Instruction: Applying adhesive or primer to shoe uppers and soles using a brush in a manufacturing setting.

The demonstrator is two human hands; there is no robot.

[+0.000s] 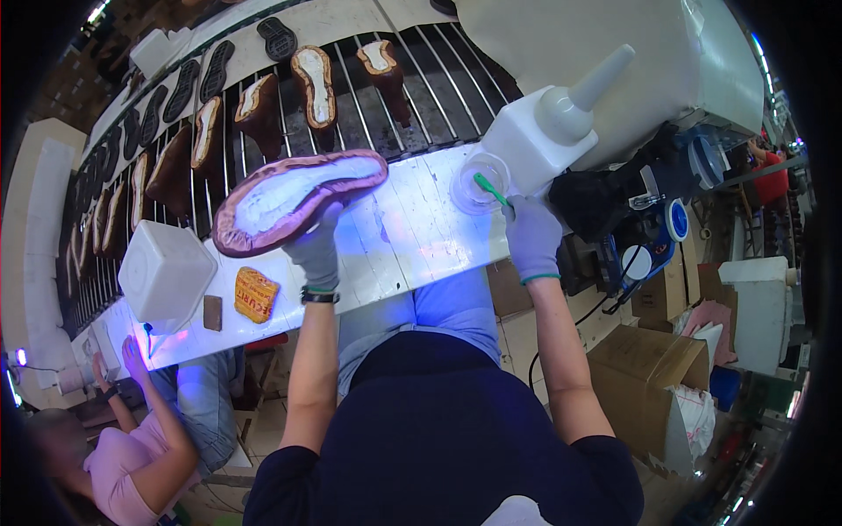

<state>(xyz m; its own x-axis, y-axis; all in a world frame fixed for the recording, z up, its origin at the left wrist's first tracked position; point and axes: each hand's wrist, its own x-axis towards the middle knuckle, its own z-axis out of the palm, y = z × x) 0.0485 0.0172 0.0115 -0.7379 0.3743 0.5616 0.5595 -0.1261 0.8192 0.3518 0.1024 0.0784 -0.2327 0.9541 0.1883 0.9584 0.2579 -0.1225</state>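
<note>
My left hand (317, 250), in a grey glove, is closed on the heel-to-middle side of a lasted shoe upper (289, 200) turned bottom up. Its underside is white, with a pinkish-brown folded margin around it. To the right, my gloved right hand (533, 235) grips a green-handled brush (489, 188). The brush's far end dips into a clear plastic cup (459, 188) on the white bench, so its tip is hard to make out. Behind the cup stands a large white squeeze bottle (533, 131) with a long pointed nozzle.
A metal rack (421, 83) carries several brown lasted uppers (314, 86) and black soles (217, 70). On the bench's left are a white square container (165, 273), a yellow pad (254, 295) and a small brown block (212, 312). A co-worker (145, 456) sits at left; a carton (645, 377) stands right.
</note>
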